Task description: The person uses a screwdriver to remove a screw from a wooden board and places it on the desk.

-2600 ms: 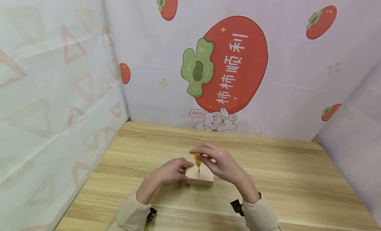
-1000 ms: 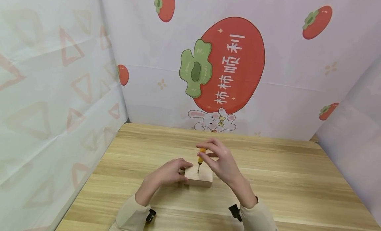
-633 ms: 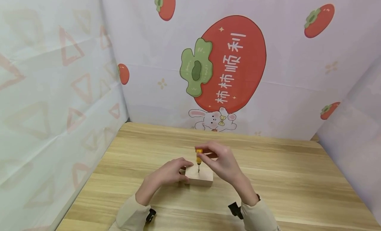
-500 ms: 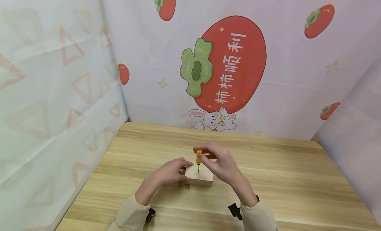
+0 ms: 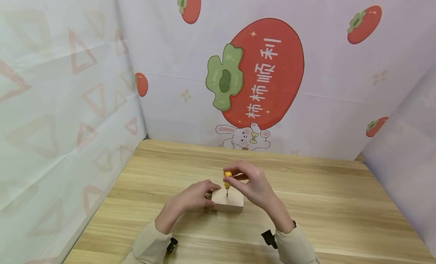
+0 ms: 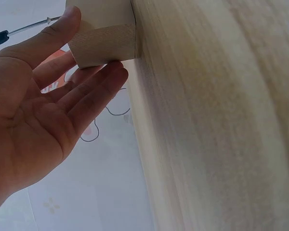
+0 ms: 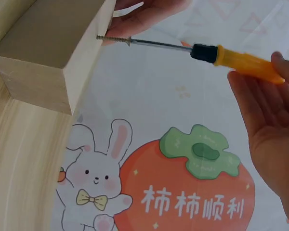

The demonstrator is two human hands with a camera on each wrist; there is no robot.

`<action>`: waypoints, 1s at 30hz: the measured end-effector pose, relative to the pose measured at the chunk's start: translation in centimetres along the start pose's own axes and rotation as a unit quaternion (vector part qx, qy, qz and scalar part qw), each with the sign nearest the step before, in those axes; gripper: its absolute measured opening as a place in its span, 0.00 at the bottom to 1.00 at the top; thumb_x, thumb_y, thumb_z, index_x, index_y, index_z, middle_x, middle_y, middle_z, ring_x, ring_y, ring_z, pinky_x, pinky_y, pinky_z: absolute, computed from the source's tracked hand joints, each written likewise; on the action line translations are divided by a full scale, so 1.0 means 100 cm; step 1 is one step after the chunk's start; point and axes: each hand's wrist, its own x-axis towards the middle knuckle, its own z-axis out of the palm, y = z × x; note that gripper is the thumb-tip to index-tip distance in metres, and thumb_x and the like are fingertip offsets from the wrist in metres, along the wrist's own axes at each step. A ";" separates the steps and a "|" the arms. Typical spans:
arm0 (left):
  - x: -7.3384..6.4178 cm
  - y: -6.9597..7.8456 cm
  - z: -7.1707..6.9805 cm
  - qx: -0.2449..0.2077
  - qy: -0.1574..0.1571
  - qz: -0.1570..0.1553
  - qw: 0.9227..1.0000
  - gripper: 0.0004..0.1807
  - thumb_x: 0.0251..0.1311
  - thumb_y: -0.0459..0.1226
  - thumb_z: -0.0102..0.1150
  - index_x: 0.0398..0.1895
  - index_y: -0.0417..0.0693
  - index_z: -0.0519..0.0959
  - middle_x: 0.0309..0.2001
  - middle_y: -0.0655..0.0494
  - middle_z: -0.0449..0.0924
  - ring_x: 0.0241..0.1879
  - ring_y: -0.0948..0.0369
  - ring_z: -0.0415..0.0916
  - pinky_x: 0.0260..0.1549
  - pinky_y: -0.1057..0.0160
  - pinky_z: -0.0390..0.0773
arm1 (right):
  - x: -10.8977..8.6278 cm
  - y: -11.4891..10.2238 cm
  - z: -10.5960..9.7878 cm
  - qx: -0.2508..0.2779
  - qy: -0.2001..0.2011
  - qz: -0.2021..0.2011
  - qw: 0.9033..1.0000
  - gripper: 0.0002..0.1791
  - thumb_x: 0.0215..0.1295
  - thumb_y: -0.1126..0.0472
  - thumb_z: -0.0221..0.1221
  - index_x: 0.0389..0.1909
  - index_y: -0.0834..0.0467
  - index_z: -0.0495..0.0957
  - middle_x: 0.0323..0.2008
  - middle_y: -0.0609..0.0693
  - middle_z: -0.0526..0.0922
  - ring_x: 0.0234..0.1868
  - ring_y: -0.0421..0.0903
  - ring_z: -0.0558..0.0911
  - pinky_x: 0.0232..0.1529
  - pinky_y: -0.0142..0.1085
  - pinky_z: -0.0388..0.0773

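A pale wooden block [image 5: 233, 202] lies on the table, its top face up. My left hand [image 5: 195, 196] grips its left end, thumb on the near side and fingers on the far side; the left wrist view shows the thumb along the block's edge. A threaded screw [image 7: 113, 39] stands in the top face, much of its shaft exposed. On its head sits the tip of a screwdriver [image 7: 245, 63] with a yellow handle and black collar. My right hand [image 5: 254, 184] pinches the handle near its upper end between thumb and fingers, holding the tool nearly upright.
The wood-grain table [image 5: 327, 211] surrounds the block on all sides. Behind it rises a pale backdrop [image 5: 173, 112] printed with persimmons and a rabbit. A white patterned sheet [image 5: 68, 143] hangs along the left, another at the right. Black straps sit at both cuffs.
The screwdriver leaned to the right a second ago and stands more upright now. My right fingers have shifted around its handle. My left hand and the block have stayed in place.
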 end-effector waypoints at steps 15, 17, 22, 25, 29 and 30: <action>0.002 0.000 0.001 0.017 -0.002 0.006 1.000 0.29 0.57 0.42 0.71 0.63 0.45 0.77 0.55 0.50 0.79 0.55 0.55 0.79 0.56 0.53 0.78 | -0.004 0.005 0.002 -0.079 0.058 -0.002 0.995 0.16 0.57 0.67 0.70 0.47 0.57 0.84 0.38 0.48 0.81 0.37 0.40 0.84 0.36 0.29 0.85; 0.001 0.001 0.001 0.018 -0.002 0.007 1.000 0.29 0.57 0.42 0.70 0.63 0.45 0.77 0.55 0.50 0.79 0.55 0.55 0.79 0.56 0.53 0.78 | -0.003 0.004 -0.001 -0.068 0.046 -0.010 0.997 0.15 0.57 0.67 0.70 0.47 0.57 0.85 0.37 0.48 0.83 0.36 0.40 0.84 0.36 0.29 0.85; 0.000 0.002 0.000 0.013 -0.002 0.003 1.000 0.30 0.57 0.42 0.71 0.63 0.46 0.77 0.56 0.50 0.79 0.56 0.54 0.78 0.57 0.52 0.77 | -0.003 0.001 -0.009 0.006 -0.056 -0.039 0.998 0.18 0.60 0.71 0.66 0.52 0.61 0.83 0.42 0.53 0.88 0.40 0.43 0.87 0.43 0.33 0.85; 0.000 0.002 0.000 0.009 -0.003 0.001 1.000 0.30 0.57 0.42 0.71 0.64 0.46 0.77 0.57 0.50 0.78 0.56 0.54 0.78 0.58 0.52 0.77 | -0.003 0.001 -0.010 0.013 -0.081 -0.034 0.996 0.18 0.64 0.72 0.63 0.54 0.61 0.82 0.47 0.54 0.88 0.44 0.43 0.88 0.47 0.34 0.84; 0.000 0.003 0.000 0.005 -0.004 -0.002 1.000 0.30 0.57 0.42 0.71 0.63 0.46 0.77 0.57 0.50 0.78 0.56 0.54 0.78 0.58 0.52 0.77 | -0.004 0.001 -0.005 -0.011 -0.047 -0.020 0.999 0.17 0.65 0.70 0.63 0.54 0.58 0.82 0.50 0.51 0.85 0.44 0.42 0.86 0.48 0.34 0.84; 0.000 0.003 0.000 0.005 -0.004 -0.002 1.000 0.30 0.57 0.42 0.71 0.63 0.46 0.77 0.57 0.50 0.79 0.56 0.54 0.78 0.58 0.52 0.77 | -0.004 0.001 -0.004 -0.018 -0.036 -0.015 0.999 0.17 0.64 0.69 0.64 0.54 0.57 0.82 0.48 0.51 0.84 0.42 0.41 0.86 0.47 0.33 0.84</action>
